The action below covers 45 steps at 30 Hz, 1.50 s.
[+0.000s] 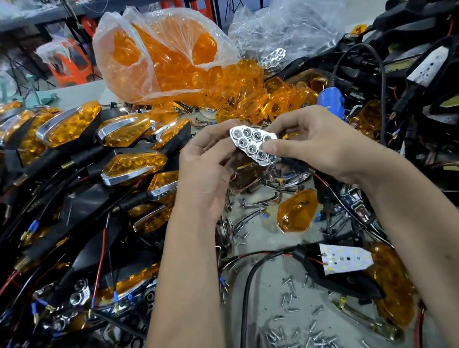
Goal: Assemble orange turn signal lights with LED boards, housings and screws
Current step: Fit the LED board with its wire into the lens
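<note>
Chrome reflector plate (255,145) with honeycomb cups, held up mid-frame above the table (258,237). Left hand (209,170) grips its left end, fingers curled round it; right hand (311,145) pinches its right end, thumb on the face.

Below the reflector: loose orange lens (298,213) on the grey table top. Further below and right, a white LED board (346,260) sits in a black housing (341,284), red and black wires attached. Scattered screws (302,341) near the bottom edge.

Left of the reflector: heap of finished turn signals (83,147). Behind it: clear bag of orange lenses (164,58). Right: stacked black housings (420,62).

Bare table only in a narrow strip beneath the hands.
</note>
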### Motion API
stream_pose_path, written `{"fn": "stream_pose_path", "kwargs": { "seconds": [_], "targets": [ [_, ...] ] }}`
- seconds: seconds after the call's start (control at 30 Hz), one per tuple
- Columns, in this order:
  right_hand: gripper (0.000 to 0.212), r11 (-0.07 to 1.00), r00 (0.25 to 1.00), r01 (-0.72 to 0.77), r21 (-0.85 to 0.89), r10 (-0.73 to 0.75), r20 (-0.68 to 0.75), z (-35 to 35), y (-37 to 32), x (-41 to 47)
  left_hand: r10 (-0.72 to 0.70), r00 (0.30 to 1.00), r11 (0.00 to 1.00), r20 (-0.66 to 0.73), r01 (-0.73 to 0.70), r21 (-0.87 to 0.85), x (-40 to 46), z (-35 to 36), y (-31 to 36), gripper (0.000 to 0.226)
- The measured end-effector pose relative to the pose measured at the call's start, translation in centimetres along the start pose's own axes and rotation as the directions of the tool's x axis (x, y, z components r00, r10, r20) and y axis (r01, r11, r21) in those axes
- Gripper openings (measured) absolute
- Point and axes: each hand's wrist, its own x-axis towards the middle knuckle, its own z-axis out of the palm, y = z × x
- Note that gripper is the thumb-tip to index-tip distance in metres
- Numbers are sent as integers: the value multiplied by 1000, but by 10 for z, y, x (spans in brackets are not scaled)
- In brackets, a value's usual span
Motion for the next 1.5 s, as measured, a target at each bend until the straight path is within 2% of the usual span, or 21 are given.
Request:
{"fn": "stream_pose_path", "kwargs": {
  "seconds": [0.07,0.2,0.4,0.63,0.73,0.83,0.9,0.97,1.07,1.13,1.23,1.37,1.5],
  "targets": [
    [39,1000,1000,10,14,-10,5,-2,0,0,21,999,1000,38,-21,-11,-2,-2,2,23],
    [34,995,998,52,80,-54,17,-2,-4,-1,18,989,985,150,8,-171,-3,-5,2,19],
    [26,982,990,131,137,-136,35,6,-14,-2,5,962,933,272,93,-348,-8,-7,1,36],
    [29,976,990,130,172,-136,25,14,-10,2,-18,952,841,305,180,-511,-8,-6,2,58],
    [27,976,989,141,168,-146,19,15,-9,3,-28,944,817,328,211,-537,-9,-8,1,58],
    [23,970,993,119,210,-110,-52,10,-5,3,8,932,762,362,229,-606,-9,-11,2,53],
    [22,974,993,100,202,-87,-74,7,-3,3,-11,964,845,264,150,-513,-6,-10,3,47],
    [20,980,993,89,176,-75,-87,8,-2,4,-39,990,958,135,75,-278,-3,-5,-1,34],
    [19,989,992,78,129,-64,-113,9,-1,5,40,998,998,50,-38,-47,-3,2,-8,11],
    [16,990,991,76,116,-61,-121,9,0,6,89,995,996,44,-89,-3,-3,0,-11,20],
    [16,988,992,70,139,-54,-113,8,-1,6,137,990,990,40,-138,25,-3,-1,-11,15],
    [17,979,998,32,199,-20,-61,8,1,5,153,988,986,21,-154,71,-3,-1,-13,14],
    [21,987,1000,4,161,-1,-20,7,2,4,148,988,983,36,-151,103,-3,-2,-13,17]
  ]
}}
